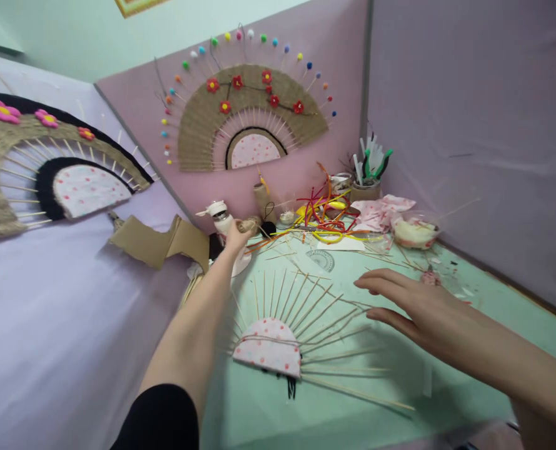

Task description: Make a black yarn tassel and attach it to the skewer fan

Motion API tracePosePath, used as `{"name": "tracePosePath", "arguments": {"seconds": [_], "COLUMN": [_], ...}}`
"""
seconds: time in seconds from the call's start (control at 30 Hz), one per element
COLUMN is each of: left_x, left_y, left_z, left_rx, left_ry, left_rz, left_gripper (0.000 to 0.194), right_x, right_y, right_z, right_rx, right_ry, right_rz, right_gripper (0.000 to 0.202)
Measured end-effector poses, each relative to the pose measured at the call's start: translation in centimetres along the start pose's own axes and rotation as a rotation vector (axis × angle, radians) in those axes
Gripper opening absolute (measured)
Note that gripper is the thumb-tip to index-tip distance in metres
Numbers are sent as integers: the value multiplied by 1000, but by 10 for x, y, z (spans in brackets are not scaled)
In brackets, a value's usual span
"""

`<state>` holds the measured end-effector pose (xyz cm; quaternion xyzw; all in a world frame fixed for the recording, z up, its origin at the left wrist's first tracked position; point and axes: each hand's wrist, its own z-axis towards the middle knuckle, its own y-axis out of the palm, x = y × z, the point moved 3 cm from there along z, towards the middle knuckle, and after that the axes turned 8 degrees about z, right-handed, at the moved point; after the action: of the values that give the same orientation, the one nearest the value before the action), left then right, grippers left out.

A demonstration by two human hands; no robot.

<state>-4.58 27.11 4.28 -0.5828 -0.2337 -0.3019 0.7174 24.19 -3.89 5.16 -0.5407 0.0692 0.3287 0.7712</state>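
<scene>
My left hand [237, 237] reaches to the back left of the table, its fingers closed at a ball of twine [248, 225], beside a white-capped bottle [220, 219]. Over the right side, my right hand [393, 300] hovers with fingers apart, holding nothing. Between my arms lies a half-round piece covered in pink dotted cloth [268, 350], with thin sticks [306, 303] fanning out from it. A strand of twine crosses the cloth and runs over the sticks toward my right hand. Black threads [291, 387] hang from its lower edge.
Colourful pipe cleaners [325, 209], a protractor [322, 259], pink cloth [383, 211] and a plastic bowl [416, 231] lie at the back. A jar [366, 189] holds pliers and glue sticks. Brown cardboard [151, 240] stands left. Two decorated fans [198, 128] hang on the panels.
</scene>
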Motion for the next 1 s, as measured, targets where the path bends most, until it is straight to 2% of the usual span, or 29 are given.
{"name": "tracePosePath", "arguments": {"seconds": [0.07, 0.17, 0.23, 0.3, 0.37, 0.43, 0.5, 0.53, 0.7, 0.8, 0.9, 1.0], "left_x": [11, 30, 44, 52, 53, 48, 40, 35, 15, 11, 9, 9], "left_y": [-15, -37, -46, -51, -52, -49, -47, -45, -38, -38, -40, -41], "left_z": [-17, -64, -106, -146, -177, -195, -203, -203, -199, -201, -204, -204], "left_rx": [-27, -114, -280, -382, -422, -424, -374, -347, -271, -291, -335, -394], "left_ry": [14, 69, 124, 127, 111, 111, 125, 129, 164, 184, 130, 55], "left_rz": [-97, -270, -599, -779, -881, -915, -942, -954, -972, -969, -1018, -1160], "left_gripper": [54, 53, 62, 69, 71, 64, 62, 63, 70, 70, 72, 66], "right_x": [-12, -34, -47, -56, -61, -62, -63, -62, -60, -61, -57, -47], "right_y": [-4, -9, -10, -7, 1, 13, 28, 36, 74, 90, 92, 82], "right_z": [7, 31, 51, 71, 88, 100, 109, 113, 130, 134, 134, 131], "right_rx": [-16, 20, 61, 68, -13, -164, -279, -296, -153, -176, -154, 13], "right_ry": [-27, -107, -147, -153, -141, -142, -129, -97, 111, 166, 193, 309], "right_rz": [60, 174, 264, 366, 491, 643, 784, 834, 812, 804, 881, 1010], "right_gripper": [30, 30, 31, 33, 37, 42, 45, 44, 26, 26, 27, 21]}}
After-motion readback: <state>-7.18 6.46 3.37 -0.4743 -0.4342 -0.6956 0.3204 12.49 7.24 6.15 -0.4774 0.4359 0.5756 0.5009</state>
